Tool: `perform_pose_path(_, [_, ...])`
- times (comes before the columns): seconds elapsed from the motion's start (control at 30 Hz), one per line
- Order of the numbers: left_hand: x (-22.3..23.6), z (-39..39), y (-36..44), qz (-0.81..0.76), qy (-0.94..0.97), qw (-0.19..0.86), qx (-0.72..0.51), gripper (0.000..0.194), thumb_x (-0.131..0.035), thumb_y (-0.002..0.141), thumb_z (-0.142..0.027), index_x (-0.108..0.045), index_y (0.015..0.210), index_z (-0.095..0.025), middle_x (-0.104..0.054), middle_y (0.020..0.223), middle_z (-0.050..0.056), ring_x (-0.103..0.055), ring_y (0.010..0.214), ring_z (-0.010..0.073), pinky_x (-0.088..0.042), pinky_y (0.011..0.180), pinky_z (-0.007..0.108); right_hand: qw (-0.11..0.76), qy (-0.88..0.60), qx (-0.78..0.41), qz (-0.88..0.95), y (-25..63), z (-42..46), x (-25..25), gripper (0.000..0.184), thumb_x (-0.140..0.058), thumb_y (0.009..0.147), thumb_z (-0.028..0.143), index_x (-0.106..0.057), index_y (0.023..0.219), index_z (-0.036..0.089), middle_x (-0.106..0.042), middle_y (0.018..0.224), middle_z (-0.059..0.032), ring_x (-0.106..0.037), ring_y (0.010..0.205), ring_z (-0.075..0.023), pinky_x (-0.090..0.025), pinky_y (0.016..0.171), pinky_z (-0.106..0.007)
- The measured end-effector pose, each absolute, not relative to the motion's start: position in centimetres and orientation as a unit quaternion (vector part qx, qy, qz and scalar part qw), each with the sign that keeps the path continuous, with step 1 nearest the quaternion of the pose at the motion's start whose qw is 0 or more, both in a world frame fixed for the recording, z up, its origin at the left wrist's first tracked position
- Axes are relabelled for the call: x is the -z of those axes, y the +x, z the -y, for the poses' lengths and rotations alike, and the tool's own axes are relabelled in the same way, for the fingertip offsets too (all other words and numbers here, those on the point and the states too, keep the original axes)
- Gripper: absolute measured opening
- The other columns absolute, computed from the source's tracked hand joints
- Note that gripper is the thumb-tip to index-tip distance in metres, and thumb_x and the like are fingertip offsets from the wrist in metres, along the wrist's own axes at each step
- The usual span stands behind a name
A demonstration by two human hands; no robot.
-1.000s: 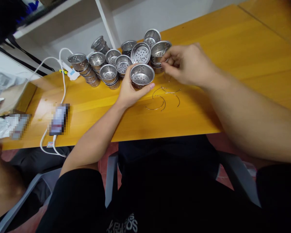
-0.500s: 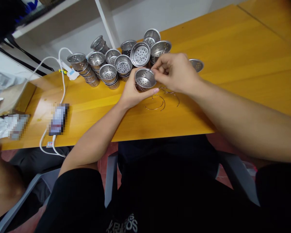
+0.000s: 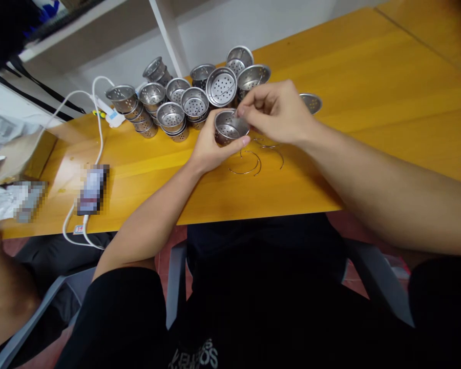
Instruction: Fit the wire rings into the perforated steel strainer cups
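Shifted toward nine o'clock, the right hand (image 3: 278,114), its grip hard to tell, is at the one-o'clock side of the cup (image 3: 230,130) the left hand (image 3: 208,146) holds.

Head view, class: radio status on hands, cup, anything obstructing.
Left hand gripping perforated cup. Right hand pinched at its rim, contents unclear. Curved wires on table, none covering cup.

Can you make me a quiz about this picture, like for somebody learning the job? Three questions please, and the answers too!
1. What is the left hand holding?
2. True or false: the loose curved wires are lying on the floor.
3. What color is the cable beside the phone?
a) blue
b) white
c) red

Key:
1. A metal cup with holes.
2. False; they are on the wooden table.
3. b
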State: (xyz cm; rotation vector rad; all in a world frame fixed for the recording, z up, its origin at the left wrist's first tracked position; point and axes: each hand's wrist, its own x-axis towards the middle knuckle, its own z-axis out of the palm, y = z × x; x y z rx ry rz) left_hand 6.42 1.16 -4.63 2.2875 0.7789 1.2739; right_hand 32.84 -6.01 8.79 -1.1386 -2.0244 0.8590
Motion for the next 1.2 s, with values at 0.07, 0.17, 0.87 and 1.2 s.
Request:
perform_pose_path(0.07, [4.7,-1.3,6.2,-0.276,0.820,0.212,-0.454,0.107,-0.081,0.100,-0.112,-0.063,0.167,-0.031,-0.083,0.151,0.010,-0.090,0.139,0.0328,-0.072,0.133,0.058,0.320,-0.384,-0.376,0.780,33.5,5.9,-9.1,0.032,-0.078,0.122,0.060,-0.078,0.122,0.028,-0.084,0.110,-0.0104,-0.070,0.092,-0.0281,-0.060,0.088,-0.044])
perform_pose_path(0.17, [4.6,-1.3,6.1,-0.274,0.824,0.215,-0.447,0.107,-0.078,0.101,-0.113,-0.063,0.170,-0.033,-0.083,0.152,0.009,-0.090,0.141,0.0328,-0.073,0.133,0.059,0.294,-0.361,-0.411,0.784,34.1,5.8,-9.5,0.067,-0.093,0.103,0.092,-0.071,0.119,0.030,-0.084,0.117,-0.0120,-0.073,0.101,-0.0300,-0.061,0.093,-0.045])
perform_pose_path(0.87, [4.2,-0.7,6.4,-0.282,0.839,0.148,-0.441,0.102,-0.078,0.108,-0.105,-0.059,0.174,-0.031,-0.082,0.158,0.012,-0.087,0.155,0.0359,-0.068,0.145,0.058,0.331,-0.371,-0.372,0.784,32.9,5.7,-8.6,0.066,-0.097,0.102,0.096,-0.078,0.110,0.034,-0.087,0.114,-0.0105,-0.074,0.114,-0.0368,-0.063,0.097,-0.052])
perform_pose_path(1.2, [3.1,0.0,5.9,-0.326,0.843,0.180,-0.389,0.103,-0.069,0.111,-0.107,-0.053,0.179,-0.032,-0.074,0.167,0.013,-0.073,0.175,0.0426,-0.056,0.154,0.065,0.458,-0.253,-0.452,0.723,32.8,2.8,-4.9,0.068,-0.127,0.078,0.083,-0.081,0.092,0.035,-0.079,0.087,-0.0045,-0.072,0.090,-0.0335,-0.070,0.078,-0.052])
